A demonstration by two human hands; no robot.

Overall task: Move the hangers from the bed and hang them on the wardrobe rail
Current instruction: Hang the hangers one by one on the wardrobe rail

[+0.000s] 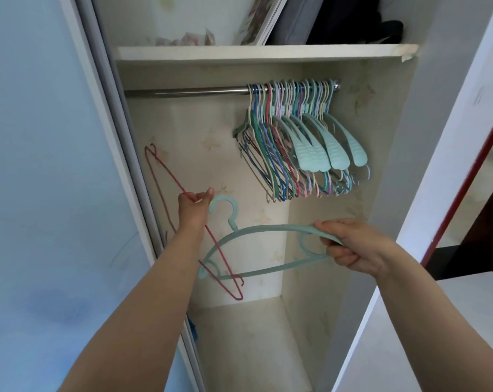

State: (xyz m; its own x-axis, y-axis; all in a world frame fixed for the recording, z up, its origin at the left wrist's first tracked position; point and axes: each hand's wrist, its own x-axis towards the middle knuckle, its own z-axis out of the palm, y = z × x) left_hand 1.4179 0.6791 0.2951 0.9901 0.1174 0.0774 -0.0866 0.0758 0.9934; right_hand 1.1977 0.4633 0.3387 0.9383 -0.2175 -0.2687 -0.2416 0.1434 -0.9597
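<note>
The left hand (194,203) pinches a red wire hanger (166,176) by one arm; the right hand (352,250) grips a teal hanger (256,230) at its right end, long axis lying left-right, hook (224,206) pointing up — well below the rail (183,91). The rail's bare stretch lies up and far, left of the hung hangers (296,142). No writing is readable.

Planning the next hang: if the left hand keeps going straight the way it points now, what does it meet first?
The left hand points up and into the wardrobe, holding the red hanger. Its line looks free until the back wall, below the bare stretch of rail. Depth is unclear, so that is a guess.
</note>
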